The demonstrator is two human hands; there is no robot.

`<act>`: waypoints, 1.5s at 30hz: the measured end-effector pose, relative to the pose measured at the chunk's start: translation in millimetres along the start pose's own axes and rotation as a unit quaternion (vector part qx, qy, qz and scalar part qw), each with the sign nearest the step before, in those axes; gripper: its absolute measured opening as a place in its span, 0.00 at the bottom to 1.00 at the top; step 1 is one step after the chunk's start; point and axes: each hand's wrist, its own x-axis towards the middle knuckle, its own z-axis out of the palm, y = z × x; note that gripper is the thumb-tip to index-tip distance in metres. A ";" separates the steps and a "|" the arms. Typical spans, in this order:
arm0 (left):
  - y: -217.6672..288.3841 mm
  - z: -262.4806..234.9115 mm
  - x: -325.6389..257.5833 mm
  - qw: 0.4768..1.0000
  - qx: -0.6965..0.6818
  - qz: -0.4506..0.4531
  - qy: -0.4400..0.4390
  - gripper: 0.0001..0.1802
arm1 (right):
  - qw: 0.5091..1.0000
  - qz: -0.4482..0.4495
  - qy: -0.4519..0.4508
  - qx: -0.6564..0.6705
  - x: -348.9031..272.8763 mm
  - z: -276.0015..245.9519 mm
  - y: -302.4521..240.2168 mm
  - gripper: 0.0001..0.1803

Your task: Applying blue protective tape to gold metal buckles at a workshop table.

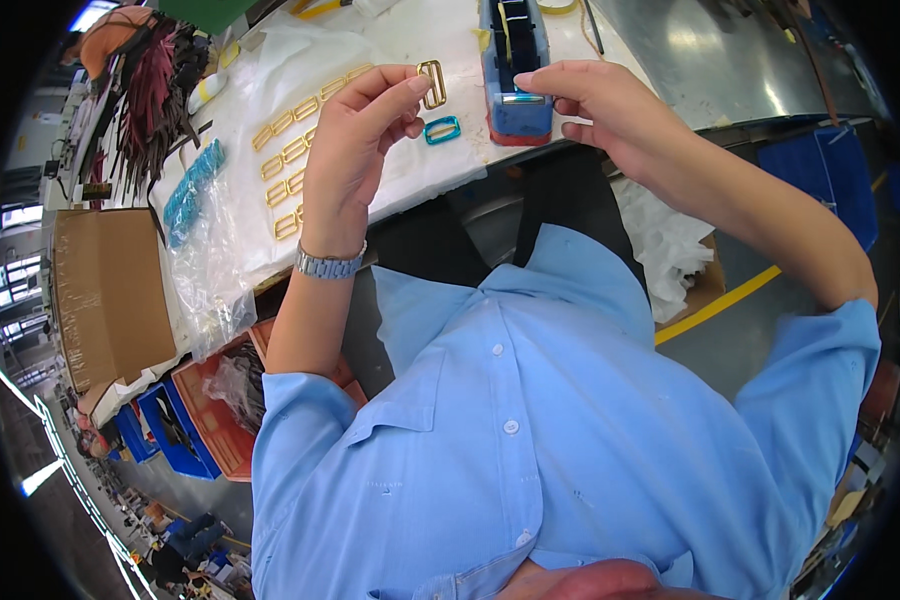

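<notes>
Between thumb and forefinger, my left hand (365, 125) pinches a gold slide buckle (434, 84), held upright above the table. Just below it on the white tabletop lies a buckle covered in shiny blue (443, 130). My right hand (595, 100) is at the front end of a blue tape dispenser (518, 122), thumb and forefinger closed at a strip of glossy blue tape (523, 98). The fingertips partly hide that strip. Left of my left hand, several gold buckles (292, 150) lie in rows, some hidden behind my hand and wrist.
A clear plastic bag with blue pieces (192, 195) lies at the table's left edge, near a cardboard box (110, 295). Orange (215, 400) and blue bins (175, 430) stand below. On the right are a blue crate (820, 175) and a box of white wrapping (665, 245).
</notes>
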 end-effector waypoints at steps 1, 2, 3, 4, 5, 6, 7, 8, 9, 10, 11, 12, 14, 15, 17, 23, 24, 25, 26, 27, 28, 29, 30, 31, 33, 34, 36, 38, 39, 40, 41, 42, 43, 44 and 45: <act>0.5 3.8 -6.0 1.000 0.013 0.024 -0.005 0.09 | 0.999 -0.021 -0.039 0.018 -15.3 -4.2 -4.7 0.17; 1.4 6.9 -12.5 1.000 0.011 0.020 -0.003 0.09 | 0.995 -0.041 -0.078 0.036 -29.7 -6.2 -5.5 0.15; 4.0 11.7 -20.4 1.000 -0.006 0.025 -0.016 0.09 | 0.996 -0.037 -0.078 0.036 -43.8 -6.0 -2.4 0.15; 4.9 15.9 -27.7 0.999 -0.023 0.030 -0.029 0.09 | 0.992 -0.047 -0.100 0.053 -57.5 -5.0 1.5 0.15; 4.2 20.3 -35.1 0.999 -0.025 0.025 -0.026 0.09 | 0.988 -0.056 -0.122 0.071 -68.5 -4.2 5.9 0.15; 4.0 26.4 -41.9 0.999 -0.008 0.037 -0.024 0.09 | 0.982 -0.046 -0.149 0.106 -76.7 -3.3 17.7 0.14; 3.5 31.5 -45.9 0.998 0.008 0.048 -0.025 0.09 | 0.978 -0.035 -0.157 0.133 -84.9 1.5 28.2 0.13; 2.9 35.1 -49.7 0.998 0.015 0.042 -0.033 0.09 | 0.976 -0.039 -0.152 0.151 -87.9 7.4 41.0 0.12; 3.0 40.1 -54.8 0.998 0.017 0.036 -0.038 0.09 | 0.974 -0.044 -0.145 0.171 -91.1 12.9 54.0 0.11; 2.6 43.9 -60.1 0.998 0.031 0.043 -0.026 0.08 | 0.973 -0.042 -0.143 0.175 -92.2 17.7 64.0 0.11; 1.3 48.0 -65.2 0.998 0.046 0.051 -0.014 0.07 | 0.970 -0.062 -0.131 0.195 -93.4 21.6 72.9 0.10; -1.2 51.9 -71.3 0.998 0.049 0.047 -0.015 0.07 | 0.966 -0.081 -0.119 0.215 -94.9 25.9 79.4 0.10; -8.3 59.2 -81.4 0.996 0.053 0.074 0.002 0.06 | 0.961 -0.092 -0.109 0.237 -94.9 34.5 87.1 0.10; -12.3 61.4 -84.2 0.996 0.056 0.070 -0.001 0.06 | 0.956 -0.105 -0.100 0.254 -95.5 36.9 89.3 0.10; -21.5 62.9 -89.6 0.987 0.086 0.132 -0.018 0.05 | 0.954 -0.115 -0.099 0.259 -98.9 39.2 92.4 0.12; -30.4 70.8 -101.4 0.965 0.161 0.204 -0.021 0.08 | 0.953 -0.096 -0.085 0.276 -119.3 41.7 86.2 0.14; -31.7 72.0 -102.5 0.955 0.183 0.234 -0.023 0.09 | 0.952 -0.099 -0.093 0.272 -122.3 42.8 86.4 0.14; -32.8 73.1 -103.8 0.955 0.184 0.231 -0.028 0.09 | 0.952 -0.103 -0.101 0.269 -123.9 43.7 87.1 0.14; -34.1 74.0 -104.8 0.954 0.196 0.224 -0.019 0.09 | 0.951 -0.092 -0.105 0.275 -123.4 44.8 89.9 0.14; -35.9 74.0 -105.9 0.954 0.209 0.217 -0.008 0.10 | 0.950 -0.091 -0.103 0.279 -123.2 45.4 91.1 0.14; -39.1 73.5 -106.0 0.954 0.211 0.215 -0.012 0.10 | 0.949 -0.090 -0.100 0.287 -123.0 45.8 92.1 0.14; -43.5 72.5 -105.8 0.946 0.224 0.232 -0.011 0.10 | 0.947 -0.088 -0.098 0.293 -122.8 45.9 93.4 0.14; -47.2 71.5 -105.4 0.939 0.237 0.250 -0.010 0.10 | 0.946 -0.088 -0.096 0.297 -122.3 45.8 94.6 0.14; -50.6 71.2 -105.2 0.939 0.239 0.249 -0.012 0.10 | 0.947 -0.090 -0.100 0.292 -121.9 45.6 95.9 0.15; -55.8 71.1 -104.5 0.944 0.229 0.238 0.004 0.10 | 0.947 -0.092 -0.103 0.290 -121.3 45.0 97.8 0.15; -56.7 70.4 -103.8 0.944 0.230 0.237 0.002 0.10 | 0.948 -0.093 -0.104 0.286 -121.1 44.6 98.4 0.15; -57.7 68.7 -103.0 0.933 0.255 0.253 -0.006 0.10 | 0.949 -0.094 -0.106 0.282 -121.0 44.1 99.5 0.15; -57.5 68.8 -102.8 0.932 0.260 0.250 -0.012 0.10 | 0.951 -0.101 -0.104 0.274 -121.1 43.6 100.3 0.16; -57.2 68.5 -102.4 0.931 0.266 0.249 -0.017 0.10 | 0.950 -0.101 -0.104 0.275 -120.6 43.2 100.5 0.16; -57.5 67.8 -102.0 0.931 0.266 0.249 -0.016 0.10 | 0.952 -0.096 -0.108 0.271 -120.0 42.5 100.8 0.17; -58.1 67.1 -101.4 0.929 0.275 0.248 -0.021 0.09 | 0.953 -0.092 -0.111 0.267 -119.5 42.3 101.0 0.18; -58.6 66.4 -100.9 0.926 0.284 0.247 -0.027 0.09 | 0.953 -0.092 -0.110 0.268 -119.5 42.8 101.7 0.18; -59.0 65.7 -100.2 0.926 0.284 0.247 -0.028 0.09 | 0.952 -0.092 -0.108 0.271 -119.6 44.0 103.1 0.20; -59.4 64.9 -99.4 0.929 0.281 0.241 -0.026 0.09 | 0.951 -0.092 -0.105 0.275 -119.4 45.1 104.4 0.23; -59.5 64.4 -99.0 0.931 0.277 0.235 -0.024 0.09 | 0.951 -0.092 -0.105 0.275 -118.6 46.0 105.7 0.23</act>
